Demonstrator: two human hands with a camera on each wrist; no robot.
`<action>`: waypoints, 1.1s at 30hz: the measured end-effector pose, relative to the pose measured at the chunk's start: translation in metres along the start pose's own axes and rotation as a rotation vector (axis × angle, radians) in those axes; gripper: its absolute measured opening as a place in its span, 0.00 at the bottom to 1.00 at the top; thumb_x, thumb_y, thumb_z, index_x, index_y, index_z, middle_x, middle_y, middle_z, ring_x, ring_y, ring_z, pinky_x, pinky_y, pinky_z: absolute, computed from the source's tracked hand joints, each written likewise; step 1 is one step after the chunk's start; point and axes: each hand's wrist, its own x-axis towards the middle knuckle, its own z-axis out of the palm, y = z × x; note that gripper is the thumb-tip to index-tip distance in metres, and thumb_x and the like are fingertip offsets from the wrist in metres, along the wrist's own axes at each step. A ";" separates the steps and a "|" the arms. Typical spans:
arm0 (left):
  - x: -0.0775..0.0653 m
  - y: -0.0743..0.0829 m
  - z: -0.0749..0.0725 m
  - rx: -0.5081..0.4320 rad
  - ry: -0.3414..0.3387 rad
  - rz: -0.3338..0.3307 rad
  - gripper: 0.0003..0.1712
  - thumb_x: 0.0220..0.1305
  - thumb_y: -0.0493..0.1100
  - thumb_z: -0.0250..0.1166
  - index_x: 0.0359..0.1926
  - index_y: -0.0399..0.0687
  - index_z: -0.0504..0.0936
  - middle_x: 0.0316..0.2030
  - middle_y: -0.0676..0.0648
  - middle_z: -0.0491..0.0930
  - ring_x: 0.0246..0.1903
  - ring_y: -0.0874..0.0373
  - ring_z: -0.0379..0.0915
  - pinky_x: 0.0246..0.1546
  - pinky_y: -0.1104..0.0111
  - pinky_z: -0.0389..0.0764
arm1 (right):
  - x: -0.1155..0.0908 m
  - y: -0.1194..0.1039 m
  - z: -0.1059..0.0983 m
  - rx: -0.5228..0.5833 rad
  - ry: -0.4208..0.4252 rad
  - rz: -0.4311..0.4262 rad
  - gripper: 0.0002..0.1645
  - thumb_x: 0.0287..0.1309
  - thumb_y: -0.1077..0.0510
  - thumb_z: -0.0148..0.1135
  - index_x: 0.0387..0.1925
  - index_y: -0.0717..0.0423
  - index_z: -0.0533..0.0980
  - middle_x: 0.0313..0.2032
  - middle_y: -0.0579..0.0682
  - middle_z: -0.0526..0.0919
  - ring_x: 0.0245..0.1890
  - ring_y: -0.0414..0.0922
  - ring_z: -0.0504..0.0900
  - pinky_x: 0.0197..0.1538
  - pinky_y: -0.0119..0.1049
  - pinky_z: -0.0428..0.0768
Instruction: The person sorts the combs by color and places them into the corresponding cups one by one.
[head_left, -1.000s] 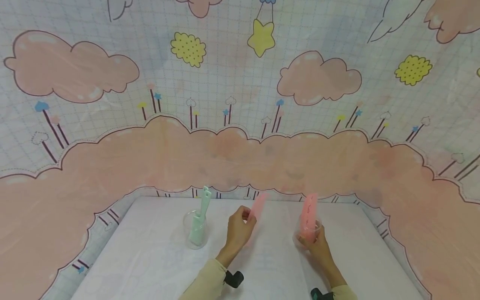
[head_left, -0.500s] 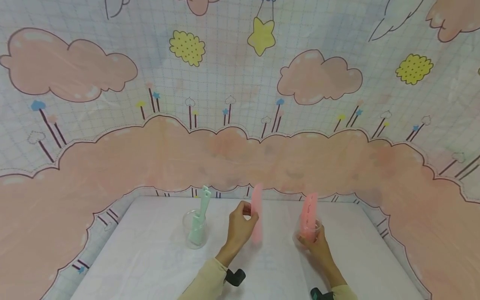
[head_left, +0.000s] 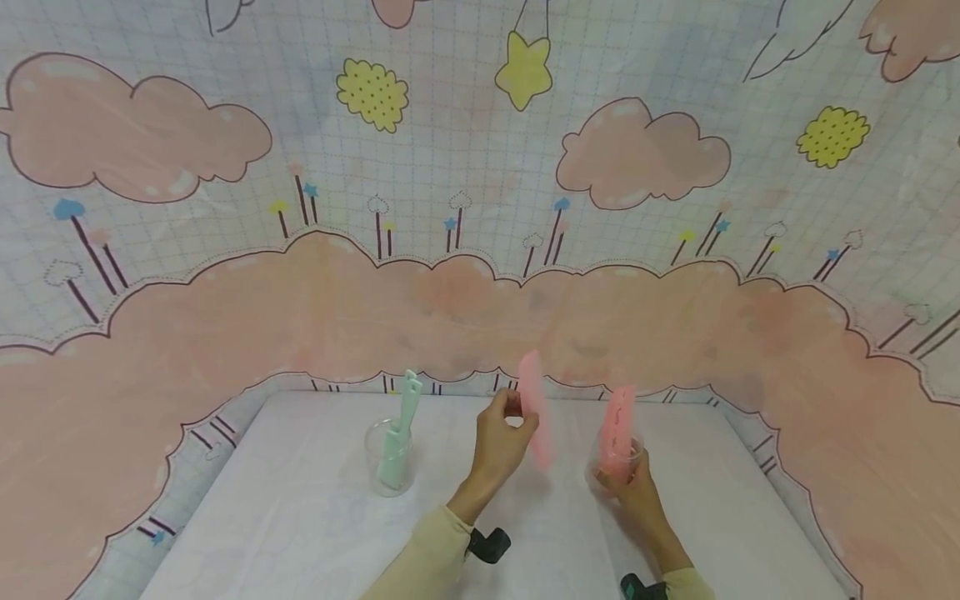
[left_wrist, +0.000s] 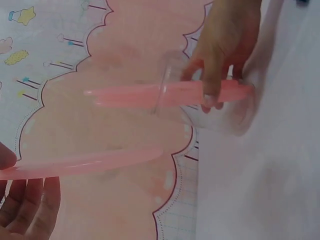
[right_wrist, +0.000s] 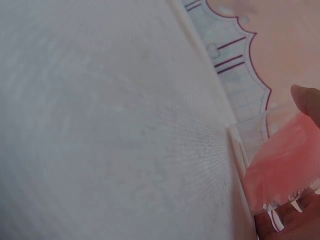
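In the head view my left hand [head_left: 498, 443] pinches a long, flat pink knife-shaped plastic piece [head_left: 532, 379] between thumb and fingers, held up above the table. To its right stands a clear cup [head_left: 593, 471], which my right hand [head_left: 639, 498] grips low on its side. More pink knife-shaped pieces [head_left: 619, 417] lean in that cup; the left wrist view shows their ends [left_wrist: 125, 96] sticking out past the rim. A jagged edge shows on the pink piece [right_wrist: 285, 172] in the right wrist view, seen through the cup.
A second clear cup [head_left: 371, 454] stands on the left, holding green plastic pieces [head_left: 408, 408] with narrow handles. Both cups rest on a white-covered table [head_left: 300, 517]. A patterned cloth [head_left: 450, 317] with clouds and stars rises behind it.
My left hand has moved up and right, toward the right-hand cup, with the pink piece, which swung from tilted right through nearly upright to slightly tilted left. The right hand stays on its cup.
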 end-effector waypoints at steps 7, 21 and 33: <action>0.004 0.012 0.010 -0.059 -0.025 0.032 0.07 0.57 0.35 0.65 0.38 0.45 0.78 0.35 0.47 0.83 0.39 0.57 0.80 0.31 0.74 0.80 | -0.001 0.000 0.000 0.008 -0.002 0.000 0.64 0.57 0.44 0.68 0.76 0.56 0.35 0.74 0.69 0.51 0.74 0.64 0.53 0.73 0.62 0.55; 0.009 0.026 0.031 -0.144 -0.076 0.091 0.08 0.57 0.34 0.66 0.39 0.42 0.78 0.36 0.44 0.84 0.38 0.59 0.81 0.29 0.75 0.81 | -0.003 0.003 0.004 0.019 0.016 -0.004 0.63 0.57 0.44 0.69 0.76 0.54 0.36 0.74 0.67 0.52 0.72 0.62 0.57 0.70 0.63 0.61; 0.014 0.026 0.050 -0.138 -0.102 0.088 0.08 0.59 0.37 0.67 0.40 0.44 0.78 0.37 0.45 0.84 0.39 0.60 0.80 0.32 0.75 0.81 | -0.004 0.003 0.005 -0.015 0.031 -0.012 0.62 0.57 0.41 0.67 0.76 0.55 0.38 0.71 0.67 0.57 0.70 0.63 0.62 0.68 0.62 0.64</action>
